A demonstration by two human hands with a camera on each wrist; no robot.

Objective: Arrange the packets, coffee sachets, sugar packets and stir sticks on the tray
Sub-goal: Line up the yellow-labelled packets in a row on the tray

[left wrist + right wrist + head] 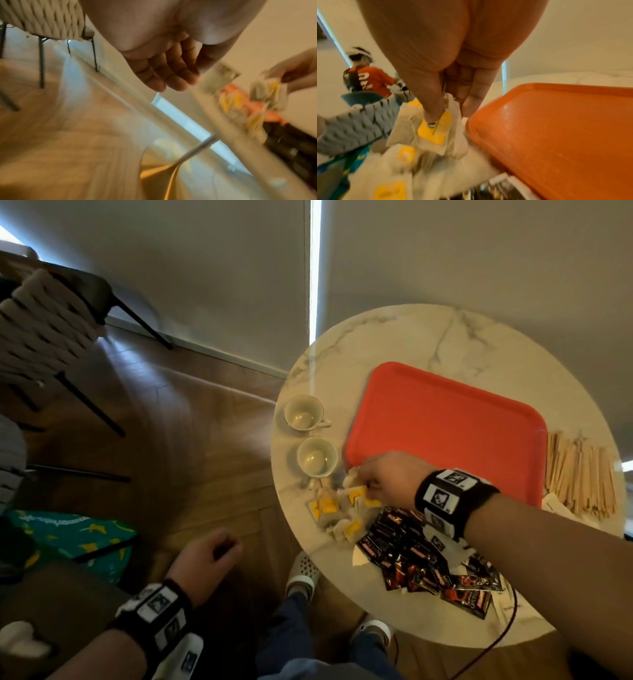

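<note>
A red tray [445, 422] lies bare on the round marble table [394, 337]. By its near left corner is a heap of pale packets with yellow tags [342, 508]. My right hand [368, 479] reaches into that heap and pinches a yellow-tagged packet [436, 129] between thumb and fingers, just beside the tray's rim [488, 135]. Black and red coffee sachets [428, 559] are piled near the table's front edge. Wooden stir sticks [579, 474] lie right of the tray. My left hand [219, 546] hangs off the table over the floor, fingers [164, 75] loosely curled and holding nothing.
Two white cups [317, 457] stand on the table left of the tray. A woven chair [44, 330] stands at the far left on the wooden floor. A green patterned bag [68, 535] lies on the floor. A thin dark cable [500, 635] runs off the table's front edge.
</note>
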